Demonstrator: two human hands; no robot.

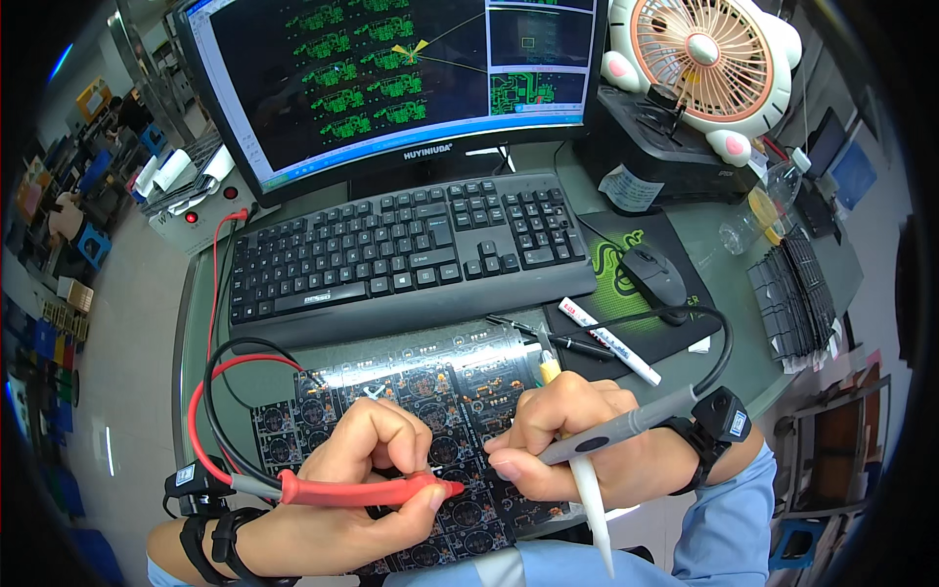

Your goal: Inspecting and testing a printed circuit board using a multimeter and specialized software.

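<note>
My left hand (377, 450) is closed round a red test probe (342, 491), whose tip points right over a dark panel of circuit boards (445, 391). My right hand (572, 421) grips a grey pen-shaped tool (606, 437) with a black cable at its upper end; its working tip is hidden by my fingers. A white pointed stick (590, 504) slants down from under that hand; I cannot tell if it is held too. A yellow-and-white piece (549, 367) shows just beyond my right fingers. Whether the red tip touches the panel is unclear.
Beyond the panel stand a black keyboard (391, 249) and a monitor (391, 78) showing green board layouts. To the right are a white marker (611, 342), mouse (653, 279), fan (704, 59), plastic bottle (763, 210) and stacked dark pieces (794, 293). Red lead (215, 284) runs from a box (201, 215).
</note>
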